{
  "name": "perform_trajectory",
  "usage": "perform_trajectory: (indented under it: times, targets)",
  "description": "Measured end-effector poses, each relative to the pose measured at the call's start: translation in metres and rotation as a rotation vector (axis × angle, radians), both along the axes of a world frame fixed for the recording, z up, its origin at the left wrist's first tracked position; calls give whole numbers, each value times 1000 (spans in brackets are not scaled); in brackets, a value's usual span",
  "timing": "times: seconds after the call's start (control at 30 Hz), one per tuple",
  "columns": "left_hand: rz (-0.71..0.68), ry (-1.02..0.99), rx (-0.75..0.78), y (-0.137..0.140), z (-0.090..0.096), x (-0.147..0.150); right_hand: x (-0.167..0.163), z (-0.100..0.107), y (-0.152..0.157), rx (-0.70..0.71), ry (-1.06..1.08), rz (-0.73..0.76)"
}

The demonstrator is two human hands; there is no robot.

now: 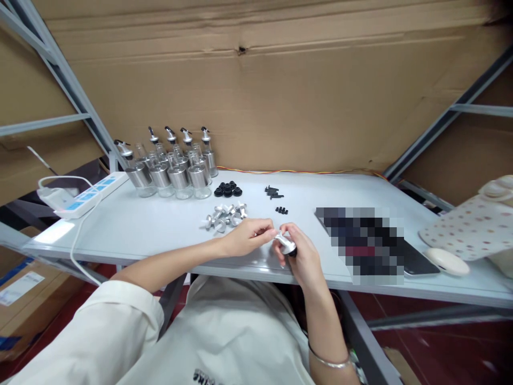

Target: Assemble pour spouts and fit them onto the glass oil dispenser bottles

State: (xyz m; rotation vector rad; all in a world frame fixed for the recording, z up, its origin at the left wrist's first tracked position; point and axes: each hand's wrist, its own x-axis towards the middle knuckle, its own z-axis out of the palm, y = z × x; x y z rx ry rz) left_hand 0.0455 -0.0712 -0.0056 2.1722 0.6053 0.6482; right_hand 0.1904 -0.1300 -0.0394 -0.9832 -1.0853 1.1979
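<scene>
My right hand (303, 252) is closed around a silver pour spout (286, 245) with a black stopper at its lower end. My left hand (251, 236) meets it at the spout's upper tip, thumb and forefinger pinched together. Whatever lies between those left fingertips is too small to make out. Just beyond my left hand lies a pile of loose silver pour spouts (226, 215). Black rubber stoppers (228, 189) are grouped behind that pile. Farther right are thin black levers (273, 192) and small black caps (281, 210).
Several glass bottles with steel sleeves (181, 179) stand at the back left, some topped with spouts. A white power strip (94, 195) and its cable lie at the left edge. To the right are a partly blurred dark flat device (414, 256), a white oval object (447, 261) and a dotted container (473, 219).
</scene>
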Motion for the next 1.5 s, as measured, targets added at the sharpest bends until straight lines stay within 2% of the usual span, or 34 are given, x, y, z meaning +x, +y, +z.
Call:
perform_trajectory:
  times: [0.13,0.3,0.5,0.77,0.93,1.07,1.2,1.37,1.5]
  targets:
    - [6,-33,-41,2,-1,-1,-1,2,-2,68,-54,7]
    - [-72,-121,-166,7,-7,-2,-3,4,-3,115,-115,3]
    - [-92,-100,67,12,-17,-2,-4,-3,-2,76,-97,-93]
    - [-104,-97,274,11,-17,-3,-4,-5,0,144,-114,-274]
    - [-46,10,269,10,-22,-1,-4,-8,1,168,-171,-257]
    - [-92,11,282,7,-20,-1,-3,-10,1,259,-266,-314]
    - [-161,31,241,6,-17,-1,0,-11,0,246,-167,-348]
    - [-232,23,184,6,-18,0,4,-6,2,109,122,-228]
    - [-262,6,153,5,-18,0,8,-2,4,19,226,-185]
